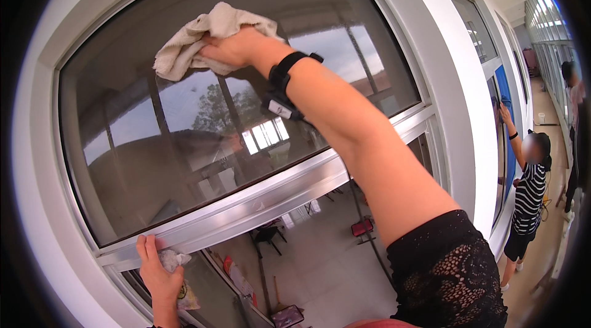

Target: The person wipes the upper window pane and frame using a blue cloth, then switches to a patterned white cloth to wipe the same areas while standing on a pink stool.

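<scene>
A beige terry cloth (184,44) is bunched under my right hand (231,48), which presses it against the upper part of a dark window pane (138,189). My right arm reaches up across the glass, with a black strap and a small device (281,106) at the wrist. Lower left, my left hand (159,275) has its fingertips on the aluminium window rail (258,205). A crumpled greyish wad (173,259) sits between its thumb and fingers; its material is unclear. Just below hangs a printed plastic piece (188,298), partly hidden by the hand.
White frame posts (411,27) border the window. Through the lower opening are a tiled floor (323,240), a dark chair (270,234) and a broom (279,302). Along the corridor at right, a person in a striped shirt (528,194) reaches to another window; another person (577,97) stands beyond.
</scene>
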### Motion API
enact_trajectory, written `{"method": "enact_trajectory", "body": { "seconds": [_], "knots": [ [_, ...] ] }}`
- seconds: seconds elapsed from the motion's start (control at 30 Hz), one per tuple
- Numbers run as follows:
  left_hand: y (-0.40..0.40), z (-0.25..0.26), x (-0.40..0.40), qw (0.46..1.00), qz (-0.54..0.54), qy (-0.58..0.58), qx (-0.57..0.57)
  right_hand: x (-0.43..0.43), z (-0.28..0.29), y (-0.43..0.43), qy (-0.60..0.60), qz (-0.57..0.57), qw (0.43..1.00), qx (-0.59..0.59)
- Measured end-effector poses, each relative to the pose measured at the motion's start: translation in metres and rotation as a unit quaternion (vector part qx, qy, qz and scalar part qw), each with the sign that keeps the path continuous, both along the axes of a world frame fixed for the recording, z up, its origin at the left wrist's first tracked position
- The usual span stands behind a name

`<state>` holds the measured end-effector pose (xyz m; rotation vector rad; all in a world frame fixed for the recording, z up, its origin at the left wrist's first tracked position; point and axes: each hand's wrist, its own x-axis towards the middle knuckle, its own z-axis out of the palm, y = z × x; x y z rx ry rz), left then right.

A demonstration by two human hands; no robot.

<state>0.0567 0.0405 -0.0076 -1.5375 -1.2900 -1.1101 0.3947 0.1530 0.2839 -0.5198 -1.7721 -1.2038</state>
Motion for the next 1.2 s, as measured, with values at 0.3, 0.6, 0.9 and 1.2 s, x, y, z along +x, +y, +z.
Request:
{"method": "enact_trajectory", "body": {
  "seconds": [0.3,0.6,0.9,1.2],
  "knots": [
    [-0.007,0.003,0.011,1.0,-0.01,0.007,-0.014,0.196,0.034,0.042,0.461,-0.098,0.877,-0.095],
    [-0.007,0.004,0.018,1.0,-0.017,0.0,-0.013,0.123,0.066,0.029,0.417,-0.066,0.905,-0.048],
    [-0.005,0.003,0.019,0.999,-0.048,0.008,-0.003,-0.075,0.095,0.0,0.33,-0.047,0.943,0.017],
    [0.01,-0.004,0.017,0.993,-0.12,-0.007,0.012,-0.304,0.066,-0.019,0.194,0.017,0.98,0.048]
  ]
}}
